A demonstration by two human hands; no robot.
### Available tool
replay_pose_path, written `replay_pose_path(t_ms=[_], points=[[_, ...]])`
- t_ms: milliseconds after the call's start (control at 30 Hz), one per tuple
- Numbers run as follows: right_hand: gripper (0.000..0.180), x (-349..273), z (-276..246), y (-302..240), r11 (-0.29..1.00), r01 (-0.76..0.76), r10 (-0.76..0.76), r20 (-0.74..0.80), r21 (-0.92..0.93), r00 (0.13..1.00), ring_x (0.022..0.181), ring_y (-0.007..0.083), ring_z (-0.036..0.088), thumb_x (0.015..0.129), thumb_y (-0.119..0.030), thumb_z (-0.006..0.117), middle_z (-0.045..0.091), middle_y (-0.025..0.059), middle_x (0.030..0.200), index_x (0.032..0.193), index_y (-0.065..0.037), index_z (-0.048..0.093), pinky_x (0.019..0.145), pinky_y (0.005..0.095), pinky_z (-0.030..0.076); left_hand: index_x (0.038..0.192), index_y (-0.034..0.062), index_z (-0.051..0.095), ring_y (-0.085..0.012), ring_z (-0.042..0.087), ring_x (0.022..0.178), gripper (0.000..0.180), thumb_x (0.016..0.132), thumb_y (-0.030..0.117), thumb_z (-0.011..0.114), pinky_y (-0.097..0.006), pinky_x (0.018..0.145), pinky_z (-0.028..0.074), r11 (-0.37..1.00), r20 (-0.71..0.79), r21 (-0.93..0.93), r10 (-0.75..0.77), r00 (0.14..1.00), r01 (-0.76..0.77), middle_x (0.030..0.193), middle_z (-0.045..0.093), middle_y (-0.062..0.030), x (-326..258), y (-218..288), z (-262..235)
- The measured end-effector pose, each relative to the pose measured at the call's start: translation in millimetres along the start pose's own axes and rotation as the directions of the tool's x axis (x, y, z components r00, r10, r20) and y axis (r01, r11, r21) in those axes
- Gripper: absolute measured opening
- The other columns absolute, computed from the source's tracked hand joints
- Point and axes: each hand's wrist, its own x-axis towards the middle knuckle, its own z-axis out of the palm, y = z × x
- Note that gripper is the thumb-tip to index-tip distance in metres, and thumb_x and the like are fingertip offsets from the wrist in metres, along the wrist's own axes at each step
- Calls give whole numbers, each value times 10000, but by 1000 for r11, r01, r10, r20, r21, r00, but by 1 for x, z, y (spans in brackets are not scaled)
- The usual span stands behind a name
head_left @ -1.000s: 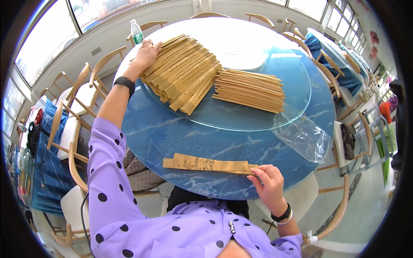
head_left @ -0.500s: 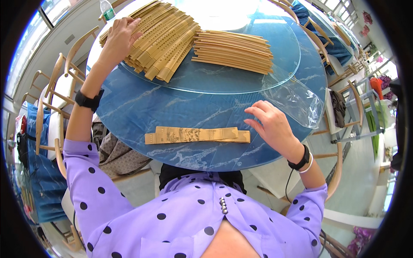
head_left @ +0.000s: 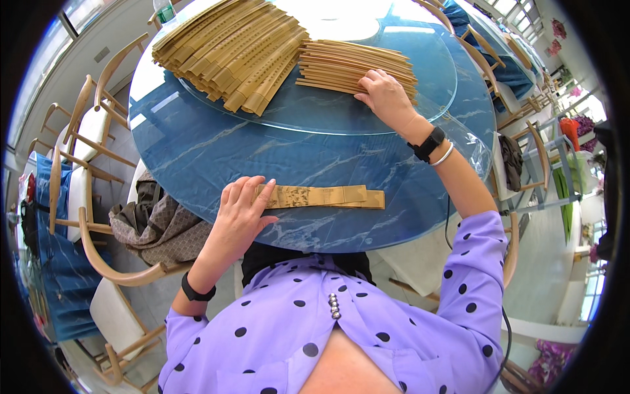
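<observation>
A flat tan paper sleeve point(head_left: 321, 196) lies near the front edge of the round blue marble-patterned table point(head_left: 197, 157). My left hand point(head_left: 239, 213) rests flat on the sleeve's left end, fingers spread. My right hand point(head_left: 386, 98) reaches out to a stack of wooden chopsticks point(head_left: 341, 65) on the glass turntable point(head_left: 315, 115), its fingers on the stack's near right end. A big heap of tan paper sleeves point(head_left: 233, 49) lies to the left of the sticks on the same turntable.
Wooden chairs point(head_left: 92, 131) ring the table on the left and right. A brown garment point(head_left: 154, 223) is draped over the chair at my left. A clear plastic bag point(head_left: 476, 154) lies at the table's right edge. A bottle point(head_left: 164, 10) stands at the far rim.
My left hand came back from the heap of sleeves to the single sleeve near me. My right hand left that sleeve and reached out to the chopstick stack.
</observation>
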Motion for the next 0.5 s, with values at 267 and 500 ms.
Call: replay_pose_path(t_ms=[267, 500], points=[[240, -1, -3, -9, 998, 31, -36, 79, 56, 996, 1014, 315, 638, 900, -220, 729, 661, 118, 1006, 1013, -12, 693, 905, 418, 528, 1287, 2, 611, -313, 518, 1228, 500, 827, 150, 741, -461, 1074, 396, 1000, -112, 11, -6, 994, 7, 1240, 581, -110, 7, -6, 17], [239, 2, 1, -11, 997, 67, -66, 31, -36, 997, 1024, 311, 625, 900, -215, 724, 642, 115, 1014, 1033, -21, 682, 892, 411, 533, 1240, -7, 636, -302, 535, 1197, 441, 838, 145, 733, -452, 1066, 400, 1000, -137, 1, 3, 991, -3, 1207, 595, -107, 11, -11, 21]])
